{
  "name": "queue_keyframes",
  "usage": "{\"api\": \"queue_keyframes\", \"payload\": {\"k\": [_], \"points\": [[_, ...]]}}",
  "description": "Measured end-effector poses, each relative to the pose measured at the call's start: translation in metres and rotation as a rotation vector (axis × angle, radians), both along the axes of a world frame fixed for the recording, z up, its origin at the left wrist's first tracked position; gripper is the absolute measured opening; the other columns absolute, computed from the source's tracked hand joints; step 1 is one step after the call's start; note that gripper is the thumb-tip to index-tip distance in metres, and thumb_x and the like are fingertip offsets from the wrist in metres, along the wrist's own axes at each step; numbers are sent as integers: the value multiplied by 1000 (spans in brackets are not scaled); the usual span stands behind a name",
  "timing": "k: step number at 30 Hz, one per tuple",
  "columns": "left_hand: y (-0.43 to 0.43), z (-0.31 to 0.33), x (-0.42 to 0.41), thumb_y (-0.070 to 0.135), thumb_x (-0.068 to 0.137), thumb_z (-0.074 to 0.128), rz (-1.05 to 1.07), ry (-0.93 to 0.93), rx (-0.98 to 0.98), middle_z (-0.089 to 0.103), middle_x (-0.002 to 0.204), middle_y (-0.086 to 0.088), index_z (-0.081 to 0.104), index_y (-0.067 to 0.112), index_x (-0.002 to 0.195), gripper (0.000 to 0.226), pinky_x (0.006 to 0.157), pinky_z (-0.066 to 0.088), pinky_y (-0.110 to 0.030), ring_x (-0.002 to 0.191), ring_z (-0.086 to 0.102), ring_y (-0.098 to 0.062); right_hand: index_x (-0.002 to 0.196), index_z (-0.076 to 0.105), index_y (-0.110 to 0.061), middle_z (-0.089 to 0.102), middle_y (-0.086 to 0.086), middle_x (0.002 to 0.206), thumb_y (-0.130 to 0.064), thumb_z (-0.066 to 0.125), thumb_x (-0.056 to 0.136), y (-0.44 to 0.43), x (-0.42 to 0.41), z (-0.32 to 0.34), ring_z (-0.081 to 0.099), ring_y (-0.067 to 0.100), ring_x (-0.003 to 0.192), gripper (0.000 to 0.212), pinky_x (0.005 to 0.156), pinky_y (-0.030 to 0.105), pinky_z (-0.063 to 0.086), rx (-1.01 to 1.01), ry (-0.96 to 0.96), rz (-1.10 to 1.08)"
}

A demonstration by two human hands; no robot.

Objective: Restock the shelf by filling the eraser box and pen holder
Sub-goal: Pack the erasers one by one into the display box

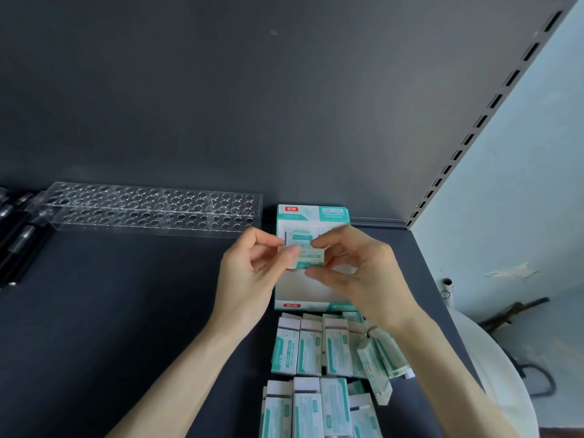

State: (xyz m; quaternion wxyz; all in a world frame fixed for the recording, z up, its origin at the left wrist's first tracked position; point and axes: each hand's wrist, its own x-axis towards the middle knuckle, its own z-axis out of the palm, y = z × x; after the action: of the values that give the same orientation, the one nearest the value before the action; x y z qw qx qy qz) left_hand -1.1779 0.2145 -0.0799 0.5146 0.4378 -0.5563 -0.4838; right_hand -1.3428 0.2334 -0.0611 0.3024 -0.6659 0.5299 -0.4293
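A white-and-teal eraser box (311,213) stands open on the dark shelf, with some erasers at its back and its white floor (303,287) showing. Above it both hands hold one wrapped eraser (311,257). My left hand (252,273) pinches its left end between thumb and fingers. My right hand (357,270) pinches its right end. Several more wrapped erasers (311,346) lie in rows in front of the box. A clear acrylic pen holder (151,208) with many round holes lies at the back left, with no pens in it.
Black pens (17,238) lie at the far left edge. The shelf's dark back panel (221,90) rises behind everything. A slotted upright (474,128) marks the right end, with a pale wall and a white round object (493,374) beyond the shelf edge.
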Motion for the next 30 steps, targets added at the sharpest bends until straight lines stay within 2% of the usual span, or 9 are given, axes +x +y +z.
{"api": "queue_keyframes", "payload": {"k": [2, 5, 7, 9, 11, 13, 17, 23, 30], "points": [[-3, -2, 5, 20, 85, 68, -18, -113, 1, 72, 90, 11, 64, 12, 95, 14, 73, 47, -15, 86, 65, -1, 98, 69, -11, 66, -1, 95, -5, 78, 72, -3, -6, -2, 63, 12, 73, 28, 73, 20, 54, -80, 108, -15], [-4, -3, 11, 45, 74, 75, -80, -371, 60, 52, 121, 22, 52, 27, 123, 57, 90, 34, -14, 106, 45, 13, 99, 71, -9, 64, -7, 87, -8, 79, 72, -9, -23, -4, 59, 11, 69, 28, 72, 14, 51, -143, 274, -102], [-1, -3, 11, 43, 69, 79, -148, -458, 118, 33, 130, 28, 33, 32, 140, 86, 97, 25, -14, 113, 33, 15, 98, 72, -8, 67, -1, 89, -10, 78, 73, -13, -36, -4, 58, 14, 71, 26, 73, 12, 48, -138, 381, -149], [0, -7, 9, 42, 66, 81, -216, -495, 107, 28, 125, 39, 24, 36, 144, 97, 95, 22, -6, 112, 29, 21, 99, 72, -9, 66, -1, 91, -13, 77, 75, -16, -45, -4, 56, 15, 77, 25, 75, 19, 47, -125, 482, -182], [0, -12, 9, 41, 65, 82, -247, -518, 73, 29, 118, 47, 24, 42, 141, 95, 86, 22, 5, 108, 29, 29, 101, 72, -10, 65, 1, 96, -16, 78, 75, -19, -50, -6, 55, 22, 85, 27, 80, 35, 46, -114, 600, -202], [-1, -13, 10, 41, 65, 82, -240, -513, 71, 30, 128, 42, 24, 42, 143, 97, 92, 20, 0, 117, 29, 23, 105, 71, -11, 64, 5, 103, -20, 76, 77, -21, -49, -8, 54, 28, 94, 30, 87, 41, 39, -83, 709, -199], [-3, -14, 11, 42, 62, 84, -220, -506, 66, 30, 137, 32, 25, 35, 147, 103, 102, 21, -15, 131, 26, 8, 108, 70, -16, 64, 2, 111, -21, 74, 79, -26, -41, -9, 51, 29, 102, 29, 89, 34, 25, -86, 803, -163], [-4, -19, 12, 57, 54, 82, -214, -550, 99, 26, 150, 25, 23, 32, 149, 115, 114, 23, -31, 140, 21, -4, 80, 73, -19, 71, 0, 93, -13, 86, 61, -30, -39, -14, 58, 32, 79, 24, 71, 30, 20, -197, 889, -158], [-5, -19, 11, 71, 44, 70, -210, -564, 114, 26, 150, 25, 23, 32, 149, 121, 115, 26, -42, 141, 21, -7, 73, 75, -22, 71, -2, 87, -12, 72, 70, -39, -37, -20, 53, 28, 82, 11, 68, 23, 9, -194, 902, -119]]}}
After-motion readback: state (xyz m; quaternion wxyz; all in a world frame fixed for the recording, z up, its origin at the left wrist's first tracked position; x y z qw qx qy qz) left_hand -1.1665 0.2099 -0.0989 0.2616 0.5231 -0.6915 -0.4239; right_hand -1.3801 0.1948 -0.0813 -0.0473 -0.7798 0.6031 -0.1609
